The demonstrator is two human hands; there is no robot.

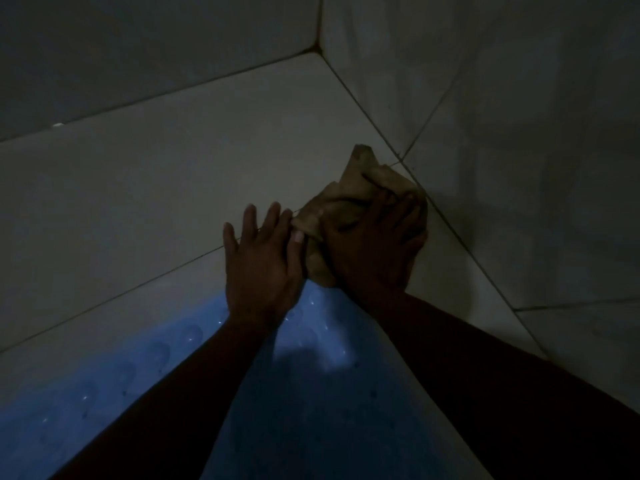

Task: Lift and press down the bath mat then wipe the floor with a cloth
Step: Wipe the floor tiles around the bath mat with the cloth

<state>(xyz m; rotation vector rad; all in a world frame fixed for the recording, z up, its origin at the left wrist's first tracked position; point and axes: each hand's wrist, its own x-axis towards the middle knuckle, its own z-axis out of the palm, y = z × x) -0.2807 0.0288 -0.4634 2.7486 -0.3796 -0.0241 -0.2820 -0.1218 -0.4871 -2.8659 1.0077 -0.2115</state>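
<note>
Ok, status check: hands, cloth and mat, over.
Left hand flat on floor, empty. Right hand presses cloth by wall. Bath mat down, under forearms. Nothing in the way.

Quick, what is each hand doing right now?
Left hand: open, fingers straight, by the bath mat edge.
Right hand: open, fingers spread, pressing the cloth on the floor.

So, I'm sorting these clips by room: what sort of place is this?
Most likely a bathroom or shower corner, though it is dim. A pale tiled floor meets tiled walls, a blue bath mat lies on it, and the right hand presses a cloth down.
</note>
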